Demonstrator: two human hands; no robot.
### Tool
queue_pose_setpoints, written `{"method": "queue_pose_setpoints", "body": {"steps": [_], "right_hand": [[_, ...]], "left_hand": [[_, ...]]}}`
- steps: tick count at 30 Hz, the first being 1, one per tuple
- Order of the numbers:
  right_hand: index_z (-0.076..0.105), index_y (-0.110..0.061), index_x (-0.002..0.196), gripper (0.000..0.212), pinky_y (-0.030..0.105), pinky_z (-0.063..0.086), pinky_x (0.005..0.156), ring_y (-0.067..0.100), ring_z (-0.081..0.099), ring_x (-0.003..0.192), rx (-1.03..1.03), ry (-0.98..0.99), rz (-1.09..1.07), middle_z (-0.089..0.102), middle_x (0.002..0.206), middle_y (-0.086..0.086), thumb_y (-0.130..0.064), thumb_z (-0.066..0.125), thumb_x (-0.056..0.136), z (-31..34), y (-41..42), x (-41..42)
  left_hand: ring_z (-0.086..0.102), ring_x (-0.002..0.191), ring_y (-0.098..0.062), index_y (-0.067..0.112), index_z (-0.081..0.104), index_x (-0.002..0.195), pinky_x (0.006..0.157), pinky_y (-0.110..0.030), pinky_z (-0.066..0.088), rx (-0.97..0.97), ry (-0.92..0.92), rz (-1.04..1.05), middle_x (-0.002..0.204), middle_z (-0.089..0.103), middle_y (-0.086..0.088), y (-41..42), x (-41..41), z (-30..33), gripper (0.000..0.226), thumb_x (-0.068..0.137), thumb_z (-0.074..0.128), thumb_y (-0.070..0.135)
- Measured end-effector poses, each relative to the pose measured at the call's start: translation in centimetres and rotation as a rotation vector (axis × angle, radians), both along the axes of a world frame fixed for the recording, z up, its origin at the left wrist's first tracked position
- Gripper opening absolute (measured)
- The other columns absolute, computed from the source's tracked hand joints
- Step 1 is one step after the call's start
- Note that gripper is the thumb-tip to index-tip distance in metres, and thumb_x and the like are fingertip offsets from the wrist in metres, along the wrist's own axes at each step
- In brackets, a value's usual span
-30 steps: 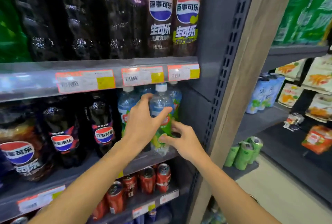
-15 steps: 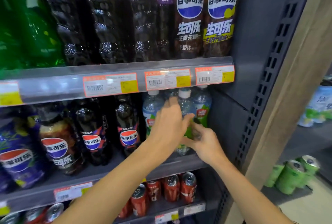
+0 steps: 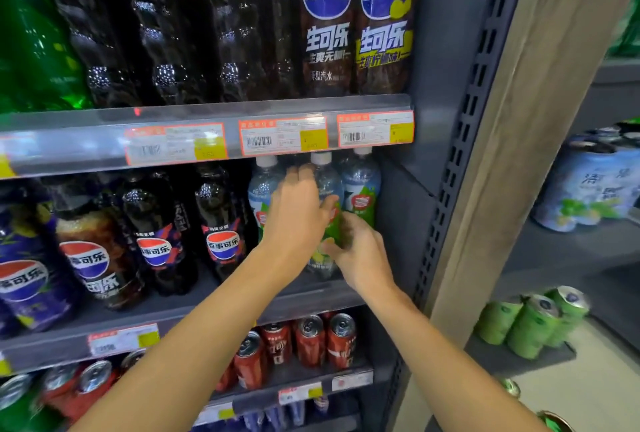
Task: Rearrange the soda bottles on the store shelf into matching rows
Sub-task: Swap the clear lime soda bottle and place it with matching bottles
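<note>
On the middle shelf (image 3: 311, 296) a clear lemon-lime bottle (image 3: 327, 189) with a white cap and green label stands near the right end. My left hand (image 3: 296, 215) wraps its upper body from the left. My right hand (image 3: 360, 251) holds its lower part from the right. Two matching clear bottles flank it, one on the left (image 3: 262, 185) and one on the right (image 3: 362, 189). Dark cola bottles (image 3: 221, 223) with red-white-blue labels fill the shelf further left.
Large cola bottles (image 3: 325, 22) and green bottles (image 3: 31, 50) stand on the shelf above. Red cans (image 3: 308, 341) sit on the shelf below. The shelf's grey side panel (image 3: 408, 223) is close on the right. Green cans (image 3: 533, 320) and blue packs (image 3: 585, 185) fill the neighbouring rack.
The view has shifted left and closer. Both hands stay on the clear bottle, which now stands deeper on the shelf between its two neighbours.
</note>
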State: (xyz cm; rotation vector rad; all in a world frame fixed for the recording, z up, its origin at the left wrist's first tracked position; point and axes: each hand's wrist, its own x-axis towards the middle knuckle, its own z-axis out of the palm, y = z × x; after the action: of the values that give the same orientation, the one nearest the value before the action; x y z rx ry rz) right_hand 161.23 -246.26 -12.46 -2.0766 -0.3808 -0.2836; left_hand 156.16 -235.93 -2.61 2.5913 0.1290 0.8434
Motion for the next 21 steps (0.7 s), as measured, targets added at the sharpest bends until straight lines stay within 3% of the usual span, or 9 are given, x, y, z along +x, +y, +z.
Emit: {"method": "queue_pose_setpoints", "body": {"steps": [4,9,15,21], "right_hand": [[0.059,-0.015,0.121,0.044,0.04,0.056,0.085,0.021,0.066,0.099,-0.014,-0.011,-0.012,0.069,0.109,0.003,-0.021,0.077,0.081,0.4,-0.2,-0.3],[0.056,-0.009,0.123,0.044,0.041,0.054,0.081,0.03,0.064,0.102,-0.15,-0.059,-0.028,0.064,0.116,0.009,-0.025,0.072,0.087,1.3,-0.1,-1.4],[0.052,-0.01,0.124,0.04,0.041,0.049,0.078,0.036,0.059,0.108,-0.388,-0.036,0.014,0.061,0.12,0.014,-0.035,0.059,0.093,2.0,-1.1,-3.2],[0.044,-0.012,0.135,0.051,0.044,0.047,0.09,0.033,0.045,0.129,-0.523,-0.044,0.126,0.053,0.135,0.01,-0.04,0.056,0.093,0.4,-2.2,-6.3]], "left_hand": [[0.052,0.119,-0.033,0.004,0.046,0.136,0.092,-0.037,0.042,0.043,-0.009,0.017,0.132,0.051,-0.016,-0.5,0.1,-0.2,0.052,0.092,0.063,0.026],[0.051,0.12,-0.034,0.0,0.048,0.132,0.093,-0.038,0.042,0.069,0.017,0.019,0.136,0.049,-0.018,-0.6,-0.1,-0.5,0.046,0.093,0.06,0.022],[0.034,0.14,-0.033,-0.001,0.028,0.147,0.111,-0.037,0.032,0.144,0.107,-0.037,0.154,0.03,-0.021,-0.8,-2.5,-1.1,0.06,0.099,0.049,0.029],[0.048,0.129,-0.031,-0.001,0.049,0.135,0.103,-0.041,0.042,0.216,0.156,0.005,0.139,0.052,-0.019,-1.4,-7.9,-4.0,0.049,0.096,0.049,0.03]]}}
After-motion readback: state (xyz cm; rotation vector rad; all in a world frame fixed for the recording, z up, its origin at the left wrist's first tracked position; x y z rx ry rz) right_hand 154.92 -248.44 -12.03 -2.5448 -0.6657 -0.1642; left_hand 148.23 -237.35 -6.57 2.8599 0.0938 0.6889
